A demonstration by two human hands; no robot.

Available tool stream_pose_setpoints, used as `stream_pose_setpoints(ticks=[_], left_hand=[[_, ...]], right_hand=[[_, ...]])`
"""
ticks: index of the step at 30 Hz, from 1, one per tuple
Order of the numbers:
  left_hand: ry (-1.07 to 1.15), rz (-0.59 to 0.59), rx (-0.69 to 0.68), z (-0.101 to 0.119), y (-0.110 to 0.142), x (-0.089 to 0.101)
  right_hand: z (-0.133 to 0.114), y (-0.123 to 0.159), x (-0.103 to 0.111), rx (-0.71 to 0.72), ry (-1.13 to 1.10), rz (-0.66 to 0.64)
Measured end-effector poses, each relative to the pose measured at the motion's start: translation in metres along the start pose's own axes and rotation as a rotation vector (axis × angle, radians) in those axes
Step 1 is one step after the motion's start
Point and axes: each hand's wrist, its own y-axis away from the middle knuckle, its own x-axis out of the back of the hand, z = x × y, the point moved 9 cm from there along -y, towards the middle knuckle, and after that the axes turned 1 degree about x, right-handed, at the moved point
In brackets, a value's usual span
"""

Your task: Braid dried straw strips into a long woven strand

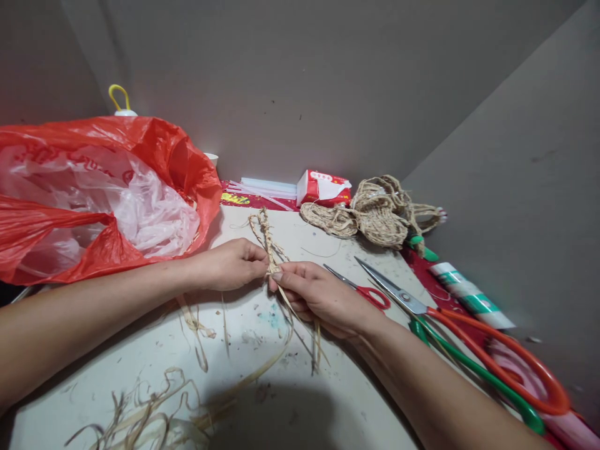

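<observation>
Both my hands meet at a braided straw cord over the middle of the board. My left hand pinches the braid from the left, thumb and fingers closed. From the right, my right hand grips its lower end, thumb on top. Above the hands the braid stretches away from me, with short frayed ends sticking out. Loose flat straw strands trail from the right hand toward me. A tangle of loose straw lies at the near left.
A red plastic bag stands at left. Coiled straw cord and a red tissue pack lie at the back. To the right are small red scissors, large orange-handled scissors and a green-white tube. Grey walls close off the back and right.
</observation>
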Motion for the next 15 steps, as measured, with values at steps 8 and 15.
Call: stream_pose_setpoints(ticks=[8, 15], left_hand=[[0.161, 0.018, 0.139, -0.014, -0.001, -0.004], [0.307, -0.058, 0.148, -0.007, 0.003, -0.015]], right_hand=[[0.003, 0.0, 0.0, -0.034, -0.116, -0.036], [0.002, 0.001, -0.003, -0.038, -0.16, -0.067]])
